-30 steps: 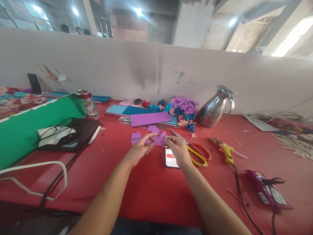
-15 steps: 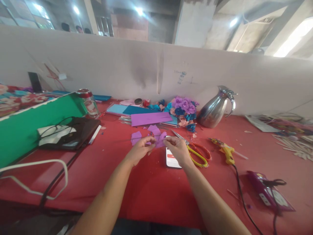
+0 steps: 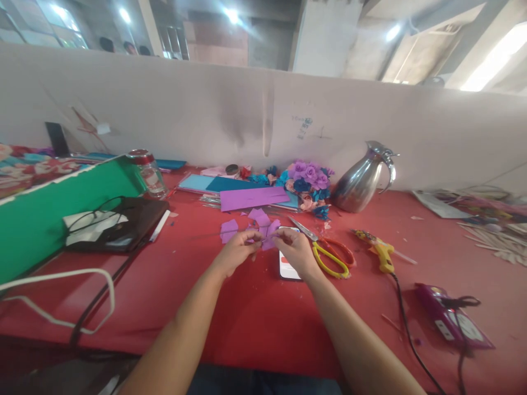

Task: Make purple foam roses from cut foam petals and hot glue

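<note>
Right, we are in at the fingertips: our left hand [image 3: 237,253] has thumb and fingers drawn together on a thin stem [image 3: 208,236] that pokes out to the left, and our right hand [image 3: 297,253] is pinched closed on the edge of a small purple piece [image 3: 268,243]. That piece sits between the two hands, just above the table, and our fingers hide exactly how it meets the stem.

Just beyond, we have loose purple cuttings [image 3: 229,229] lying on the red tabletop [image 3: 263,323]. Partly under our right hand we spot a phone [image 3: 288,272] with its screen lit, and just to its right, scissors [image 3: 330,261] with one yellow and one red handle, blades apart.

Farther out, we get a flat purple sheet [image 3: 253,198] across blue sheets [image 3: 234,185], then a cluster of paper flowers [image 3: 308,176] beside a metal jug [image 3: 357,184]. Over on the right we find a yellow glue gun [image 3: 383,257]; far left, a red-lidded jar [image 3: 151,180] near a green panel [image 3: 74,211].
</note>
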`<state>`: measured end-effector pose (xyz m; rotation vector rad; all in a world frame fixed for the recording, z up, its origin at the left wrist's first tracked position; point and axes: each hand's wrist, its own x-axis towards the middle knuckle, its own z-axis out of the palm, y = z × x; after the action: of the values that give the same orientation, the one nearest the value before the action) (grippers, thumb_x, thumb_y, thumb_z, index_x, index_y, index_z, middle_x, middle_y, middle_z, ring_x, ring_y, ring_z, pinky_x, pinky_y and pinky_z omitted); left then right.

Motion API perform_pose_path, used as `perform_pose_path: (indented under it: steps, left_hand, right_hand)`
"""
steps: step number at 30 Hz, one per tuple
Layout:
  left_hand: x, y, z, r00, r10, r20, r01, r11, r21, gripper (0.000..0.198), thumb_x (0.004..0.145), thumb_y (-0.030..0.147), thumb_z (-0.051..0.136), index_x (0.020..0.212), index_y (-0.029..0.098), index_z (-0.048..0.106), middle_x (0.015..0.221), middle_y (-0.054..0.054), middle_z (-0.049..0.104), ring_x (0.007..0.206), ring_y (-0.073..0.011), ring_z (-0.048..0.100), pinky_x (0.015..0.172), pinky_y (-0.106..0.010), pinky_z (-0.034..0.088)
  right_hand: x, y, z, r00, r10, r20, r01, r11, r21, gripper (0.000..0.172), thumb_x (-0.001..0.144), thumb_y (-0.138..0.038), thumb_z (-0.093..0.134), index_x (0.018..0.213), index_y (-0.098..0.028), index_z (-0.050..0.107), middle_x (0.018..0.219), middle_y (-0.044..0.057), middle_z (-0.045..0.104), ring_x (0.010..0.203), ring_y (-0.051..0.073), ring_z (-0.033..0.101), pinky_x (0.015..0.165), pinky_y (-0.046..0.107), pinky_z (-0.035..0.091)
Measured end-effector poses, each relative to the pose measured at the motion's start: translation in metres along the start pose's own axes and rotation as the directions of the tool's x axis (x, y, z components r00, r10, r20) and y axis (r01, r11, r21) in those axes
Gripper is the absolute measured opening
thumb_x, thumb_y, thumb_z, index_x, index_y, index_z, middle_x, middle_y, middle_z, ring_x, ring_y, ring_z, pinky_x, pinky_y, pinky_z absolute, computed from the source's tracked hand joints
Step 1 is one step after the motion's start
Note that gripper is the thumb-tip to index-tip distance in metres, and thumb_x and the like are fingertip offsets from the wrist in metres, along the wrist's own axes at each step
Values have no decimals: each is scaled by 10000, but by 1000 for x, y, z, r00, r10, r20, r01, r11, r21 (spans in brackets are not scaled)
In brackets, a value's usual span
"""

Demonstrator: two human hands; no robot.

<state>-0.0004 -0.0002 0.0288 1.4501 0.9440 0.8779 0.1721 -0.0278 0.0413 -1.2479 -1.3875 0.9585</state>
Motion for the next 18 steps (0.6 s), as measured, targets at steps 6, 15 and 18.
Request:
perform_pose_path:
  steps: [6,15,18]
  left_hand:
    - [-1,4,0,999,-30,40,29,1000,7,200,742,345,655,839,170,652,662,27,565,509,-90,477,614,-266,386]
    - [-3,6,-3,986,-148,74,158,974,-162,361,713,471,706,903,167,657,757,-5,626,623,-125,581,678,-282,414]
    - [-3,7,-4,972,-221,81,235,938,-255,410,689,524,713,865,159,650,740,-14,626,628,-129,585,661,-279,424]
  right_hand:
    - [2,7,0,1000,-2,6,2,1000,0,182,692,-304,557,757,-174,667,715,5,647,673,142,570,646,248,435]
    - [3,7,0,1000,9,20,-11,998,59,150,672,-318,576,721,-188,633,681,-12,588,653,134,526,633,250,407]
    - [3,8,0,999,2,49,-4,999,37,149,677,-295,567,744,-187,644,696,-12,594,668,136,529,643,251,409]
